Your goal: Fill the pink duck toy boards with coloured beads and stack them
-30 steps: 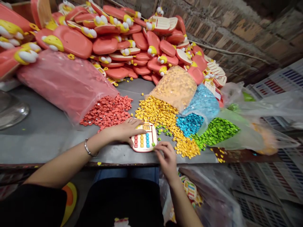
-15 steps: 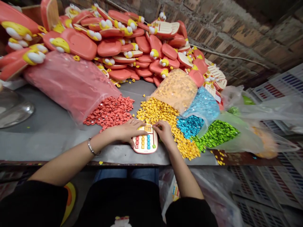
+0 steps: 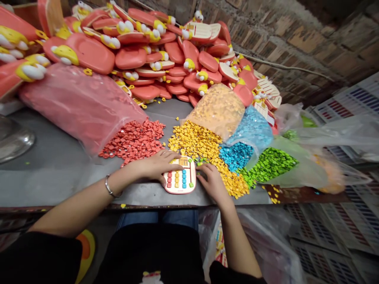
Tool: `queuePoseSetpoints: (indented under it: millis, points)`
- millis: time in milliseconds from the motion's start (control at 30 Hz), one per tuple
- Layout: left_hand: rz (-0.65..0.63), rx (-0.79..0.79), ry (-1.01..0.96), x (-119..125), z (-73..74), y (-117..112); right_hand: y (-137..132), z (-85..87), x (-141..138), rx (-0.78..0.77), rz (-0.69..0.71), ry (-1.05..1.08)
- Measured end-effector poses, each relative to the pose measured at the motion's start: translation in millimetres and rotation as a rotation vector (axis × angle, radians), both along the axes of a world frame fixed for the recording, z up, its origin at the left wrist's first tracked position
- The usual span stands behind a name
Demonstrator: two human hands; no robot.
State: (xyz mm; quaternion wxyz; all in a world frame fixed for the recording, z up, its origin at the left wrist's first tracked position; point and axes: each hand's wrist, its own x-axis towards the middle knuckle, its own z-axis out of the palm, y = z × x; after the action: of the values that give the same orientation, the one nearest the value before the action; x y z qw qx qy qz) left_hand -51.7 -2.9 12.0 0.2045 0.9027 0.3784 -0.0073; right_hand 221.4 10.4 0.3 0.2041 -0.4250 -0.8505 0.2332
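A small toy calculator face [image 3: 180, 178] with red, yellow and blue buttons lies near the front edge of the grey table [image 3: 53, 169]. My left hand [image 3: 156, 163] rests over its top left, fingers curled round it. My right hand [image 3: 211, 181] sits against its right side, fingertips pinched by a few green buttons [image 3: 203, 161]. Behind lie loose piles of red buttons [image 3: 134, 138], yellow buttons [image 3: 201, 144], blue buttons [image 3: 237, 154] and green buttons [image 3: 271, 163], each spilling from a clear plastic bag.
A heap of red calculator shells [image 3: 166, 51] with yellow and white duck heads fills the back of the table. A metal bowl [image 3: 13, 142] stands at the left. A brick wall [image 3: 296, 35] rises behind, crates [image 3: 349, 102] stack at the right, and a plastic bag [image 3: 266, 252] hangs below the table.
My right hand went from the calculator's lower right edge up to its top, then came back down to its right side. My left hand stayed on the calculator.
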Motion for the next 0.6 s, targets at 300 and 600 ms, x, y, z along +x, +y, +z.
queuePoseSetpoints:
  millis: [300, 600]
  points:
    - [-0.004, -0.008, -0.024, 0, 0.7, -1, 28, -1.1, -25, 0.004, -0.074, 0.262]
    - [0.003, -0.013, -0.026, 2, 5.5, -1, 48, -0.6, -39, -0.023, 0.105, 0.051]
